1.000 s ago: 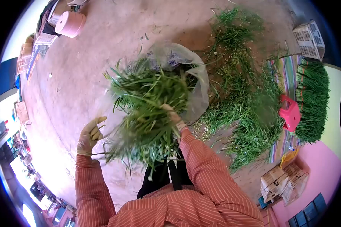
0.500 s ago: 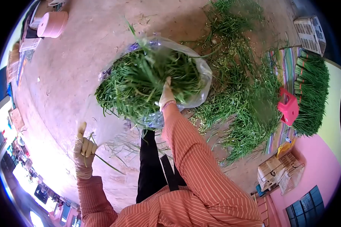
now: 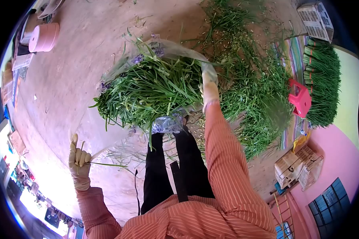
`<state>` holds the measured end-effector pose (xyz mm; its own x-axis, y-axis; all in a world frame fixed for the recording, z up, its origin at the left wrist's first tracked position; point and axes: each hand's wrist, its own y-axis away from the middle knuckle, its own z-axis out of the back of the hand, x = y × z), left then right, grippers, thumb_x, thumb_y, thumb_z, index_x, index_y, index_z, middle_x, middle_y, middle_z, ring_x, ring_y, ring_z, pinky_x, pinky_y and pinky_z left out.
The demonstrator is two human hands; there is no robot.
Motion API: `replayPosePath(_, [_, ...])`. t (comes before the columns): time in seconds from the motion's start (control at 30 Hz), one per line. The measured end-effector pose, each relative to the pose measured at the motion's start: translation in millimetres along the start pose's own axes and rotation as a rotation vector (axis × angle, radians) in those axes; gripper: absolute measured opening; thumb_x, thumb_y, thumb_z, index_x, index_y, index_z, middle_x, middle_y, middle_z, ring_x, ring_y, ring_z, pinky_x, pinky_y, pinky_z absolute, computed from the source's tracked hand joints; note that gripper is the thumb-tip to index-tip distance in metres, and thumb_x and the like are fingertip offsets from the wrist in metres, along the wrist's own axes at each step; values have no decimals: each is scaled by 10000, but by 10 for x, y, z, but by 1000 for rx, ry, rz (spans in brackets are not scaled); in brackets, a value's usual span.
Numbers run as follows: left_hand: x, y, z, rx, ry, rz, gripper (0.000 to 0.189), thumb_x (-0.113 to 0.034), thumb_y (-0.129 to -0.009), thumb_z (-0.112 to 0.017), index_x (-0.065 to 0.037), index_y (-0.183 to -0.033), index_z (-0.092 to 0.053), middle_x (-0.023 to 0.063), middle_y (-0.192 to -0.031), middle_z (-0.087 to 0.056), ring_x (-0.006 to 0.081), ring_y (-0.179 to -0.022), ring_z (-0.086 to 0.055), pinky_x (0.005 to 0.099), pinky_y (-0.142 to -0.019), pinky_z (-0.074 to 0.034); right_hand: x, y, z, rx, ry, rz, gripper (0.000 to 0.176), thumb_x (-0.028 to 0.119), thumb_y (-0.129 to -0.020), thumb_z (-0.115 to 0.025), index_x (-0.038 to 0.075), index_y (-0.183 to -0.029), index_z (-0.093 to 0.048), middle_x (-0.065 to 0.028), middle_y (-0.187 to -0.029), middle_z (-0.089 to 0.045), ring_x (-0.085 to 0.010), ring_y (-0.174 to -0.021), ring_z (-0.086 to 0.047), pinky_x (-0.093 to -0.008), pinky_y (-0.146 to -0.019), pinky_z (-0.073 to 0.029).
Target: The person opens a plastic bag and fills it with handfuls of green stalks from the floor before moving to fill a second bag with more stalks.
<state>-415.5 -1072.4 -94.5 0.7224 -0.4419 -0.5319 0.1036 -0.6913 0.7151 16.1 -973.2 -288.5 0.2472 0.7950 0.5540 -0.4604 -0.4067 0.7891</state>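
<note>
Greens (image 3: 147, 85) heaped in the clear bag (image 3: 167, 124), near the feet. Right hand (image 3: 210, 92) has just shifted off them to the bag's right rim, leaving the heap unpressed; finger closure unclear under film. Left hand (image 3: 80, 161), well left, fingers curled around a loose stalk (image 3: 107, 163), thumb raised.

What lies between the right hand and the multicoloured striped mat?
Beyond the right hand, loose long green leaves spread up to the mat, as the head view shows.
</note>
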Motion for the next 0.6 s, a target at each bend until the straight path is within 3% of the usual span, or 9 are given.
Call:
replayPosePath(0.03, [5,14,28,-2,0,1,376,-188,-981,-355,-1,-1305,-396,-72,-482,-222,39,-406,-198,203,-442,-203,-77,-253,-75,0,1,-2,306,372,-863,-487,95,-918,-603,-23,-646,-544,-191,-579,-471,-371,-616,-402])
replayPosePath(0.07, [4,26,57,18,-29,17,375,-190,-980,-356,5,-1296,-404,-73,-480,-225,40,-405,-203,204,-443,-208,-250,-604,-155,-59,-37,209,334,401,-849,-500,95,-943,-594,-25,-649,-546,-183,-575,-476,-360,-605,-400])
replayPosePath(0.13, [-1,26,119,37,-59,28,374,-193,-978,-358,10,-1288,-411,-73,-478,-228,41,-403,-208,205,-444,-212,-60,-606,-235,-125,-154,175,429,404,-856,-478,26,-1041,-563,-68,-871,-565,-200,-762,-505,-358,-720,-396])
replayPosePath(0.17, [1,36,144,64,-73,55,373,-198,-977,-360,8,-1282,-418,-75,-477,-233,41,-402,-211,206,-446,-216,107,-553,-225,-132,-226,-76,492,377,-877,-443,-42,-1114,-541,-110,-1090,-581,-224,-953,-529,-367,-847,-395])
replayPosePath(0.23, [20,54,159,92,-88,86,371,-204,-976,-363,6,-1276,-426,-76,-475,-237,41,-402,-215,207,-447,-220,-256,-1165,-151,-200,-381,193,494,371,-848,-478,-64,-1069,-556,-131,-1042,-585,-241,-945,-540,-353,-863,-387])
replayPosePath(0.3, [52,53,151,65,-107,87,364,-206,-975,-364,2,-1264,-437,-77,-476,-243,42,-401,-217,207,-450,-224,-64,-840,-6,-175,-596,172,402,333,-855,-508,-27,-1022,-571,-105,-994,-618,-205,-887,-602,-299,-764,-480])
replayPosePath(0.43, [84,108,37,-10,-166,114,361,-217,-977,-366,-6,-1258,-445,-82,-485,-234,37,-415,-223,204,-460,-222,14,-607,326,-151,-381,112,374,255,-847,-526,-45,-1068,-558,-127,-1037,-605,-247,-922,-599,-319,-829,-485])
replayPosePath(0.5, [102,149,11,-36,-192,128,366,-225,-977,-372,-2,-1257,-447,-84,-496,-221,35,-422,-216,201,-461,-219,75,-414,539,-105,-265,322,315,237,-819,-518,-45,-919,-615,-108,-863,-628,-197,-751,-610,-279,-636,-498])
replayPosePath(0.6, [117,163,3,-63,-251,158,382,-242,-975,-383,9,-1255,-451,-86,-520,-196,32,-436,-201,196,-463,-213,3,-283,651,180,-498,399,336,195,-903,-447,-103,-1028,-541,-174,-968,-609,-262,-917,-597,-363,-878,-469])
